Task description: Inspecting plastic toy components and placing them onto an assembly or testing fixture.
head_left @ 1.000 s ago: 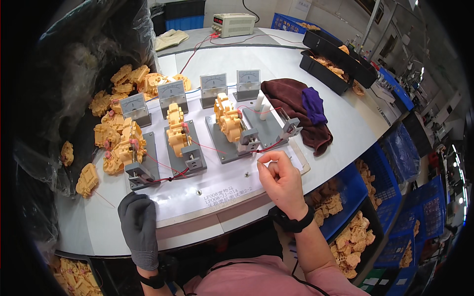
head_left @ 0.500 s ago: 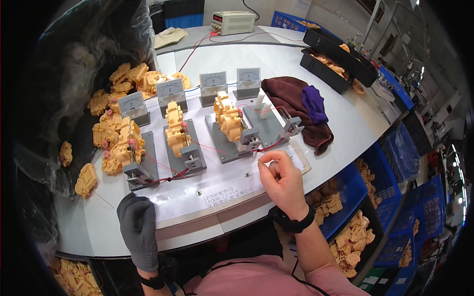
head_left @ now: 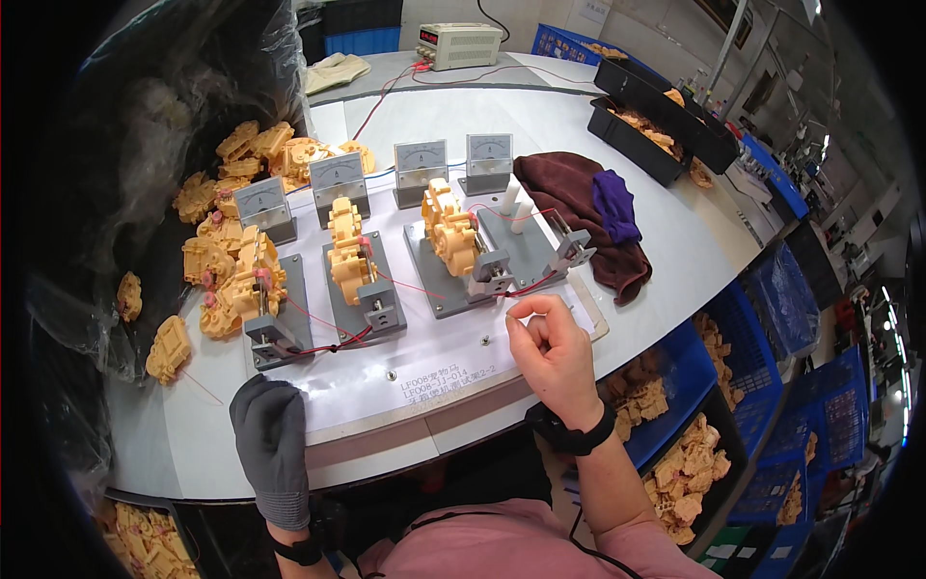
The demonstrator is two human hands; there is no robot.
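Both hands are kept at the near edge of the white surface (head_left: 617, 193). A thin red wire (head_left: 526, 289) is pinched between the curled fingers of the bare right hand (head_left: 552, 355), just in front of a grey fixture (head_left: 453, 285) loaded with a yellow plastic part (head_left: 449, 232). The gloved left hand (head_left: 272, 446) is laid flat and open, with nothing held.

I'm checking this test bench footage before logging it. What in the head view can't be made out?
- Right hand: curled fingers hide whether it pinches the red wire.
- Left hand: the dark glove hides anything under its palm.
- Meter dials: needles too small to read.
- Blue bins: contents cut off by the table edge and dark rim.
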